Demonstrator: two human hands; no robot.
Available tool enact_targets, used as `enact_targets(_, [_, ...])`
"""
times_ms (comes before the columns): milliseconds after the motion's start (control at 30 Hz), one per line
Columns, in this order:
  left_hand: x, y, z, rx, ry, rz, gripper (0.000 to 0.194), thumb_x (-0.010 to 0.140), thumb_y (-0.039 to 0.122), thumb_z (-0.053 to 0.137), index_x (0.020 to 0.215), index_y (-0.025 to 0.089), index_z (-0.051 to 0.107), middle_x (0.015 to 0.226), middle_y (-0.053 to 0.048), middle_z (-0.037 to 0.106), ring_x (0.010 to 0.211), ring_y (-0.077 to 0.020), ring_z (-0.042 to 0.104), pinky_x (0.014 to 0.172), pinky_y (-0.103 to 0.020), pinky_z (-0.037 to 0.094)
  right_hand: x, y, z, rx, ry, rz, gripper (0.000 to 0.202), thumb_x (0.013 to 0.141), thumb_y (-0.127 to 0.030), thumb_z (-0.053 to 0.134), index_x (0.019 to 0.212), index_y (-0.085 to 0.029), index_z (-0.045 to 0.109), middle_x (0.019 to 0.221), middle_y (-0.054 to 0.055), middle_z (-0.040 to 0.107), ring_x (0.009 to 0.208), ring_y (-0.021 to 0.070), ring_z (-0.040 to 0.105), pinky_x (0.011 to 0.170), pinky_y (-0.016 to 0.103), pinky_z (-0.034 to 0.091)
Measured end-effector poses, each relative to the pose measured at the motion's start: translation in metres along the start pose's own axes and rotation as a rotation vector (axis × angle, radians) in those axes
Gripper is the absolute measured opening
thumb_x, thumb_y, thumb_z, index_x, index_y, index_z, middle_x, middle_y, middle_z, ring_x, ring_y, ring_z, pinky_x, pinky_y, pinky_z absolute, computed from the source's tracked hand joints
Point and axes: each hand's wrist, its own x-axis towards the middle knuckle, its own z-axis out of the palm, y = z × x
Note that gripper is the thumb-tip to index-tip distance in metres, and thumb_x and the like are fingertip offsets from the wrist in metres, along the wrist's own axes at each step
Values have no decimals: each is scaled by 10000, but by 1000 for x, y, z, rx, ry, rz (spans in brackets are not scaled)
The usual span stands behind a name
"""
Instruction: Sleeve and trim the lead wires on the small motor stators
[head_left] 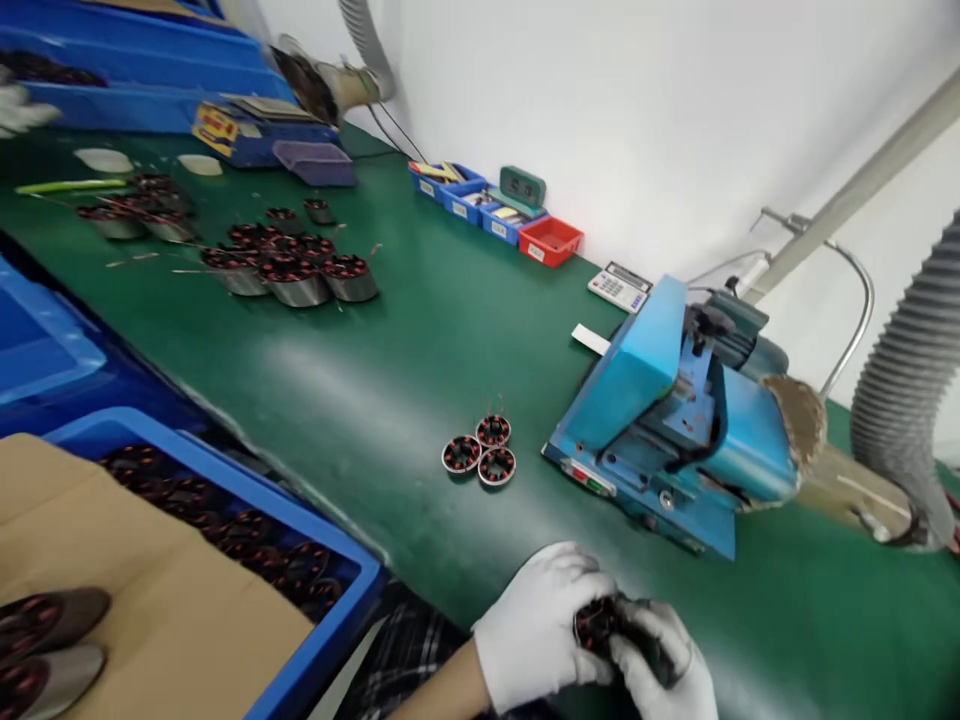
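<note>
My left hand (pixel 547 625), in a white glove, is closed around a motor stator (pixel 595 624) with dark slots and copper windings. My right hand (pixel 671 660), gloved in white with dark-stained fingers, grips the same stator from the other side. Fingers cover much of its outer ring. Both hands are at the near edge of the green bench (pixel 360 400). Farther up the bench, three wound stators (pixel 496 466) stand grouped with their open faces up, thin wire ends sticking out behind.
To the right stands a blue belt-sander-like machine (pixel 637 400) with a grey hose (pixel 904 390). Several stators (pixel 296 280) cluster at the far left. A blue crate (pixel 352 560) holds stators and cardboard (pixel 150 590). Small bins (pixel 551 240) and a calculator (pixel 620 288) line the wall. Another person's gloved hand (pixel 21 108) shows far left.
</note>
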Motion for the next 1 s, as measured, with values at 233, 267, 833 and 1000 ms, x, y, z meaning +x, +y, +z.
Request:
enact_targets(233, [12, 17, 7, -13, -201, 15, 511, 643, 437, 721, 1033, 181, 513, 982, -56, 615, 954, -233, 553, 928, -390, 389, -24, 10, -19, 34, 30, -63, 139, 802, -197, 552, 909, -216, 639, 873, 45, 663, 810, 165, 648, 702, 232, 539])
enact_targets(267, [11, 18, 6, -16, -206, 17, 500, 662, 395, 706, 1061, 180, 493, 987, -55, 616, 953, -230, 555, 933, -392, 386, -25, 9, -18, -5, 10, -103, 159, 798, -197, 558, 935, -219, 634, 885, 46, 654, 812, 163, 644, 707, 238, 538])
enact_targets(833, [4, 18, 11, 0, -84, -23, 892, 565, 446, 791, 1273, 156, 332, 1049, -84, 623, 997, -275, 561, 965, -457, 385, -9, 10, -10, -20, -14, 143, 154, 851, -290, 467, 761, -205, 558, 768, 29, 580, 715, 167, 571, 666, 292, 454])
enact_targets(1000, [5, 17, 11, -17, -98, -49, 865, 546, 423, 808, 1243, 151, 376, 1071, -105, 610, 998, -283, 561, 949, -460, 397, 0, 30, -16, -152, 89, 205, 185, 824, -333, 477, 773, -189, 581, 789, 71, 594, 743, 217, 564, 722, 376, 438])
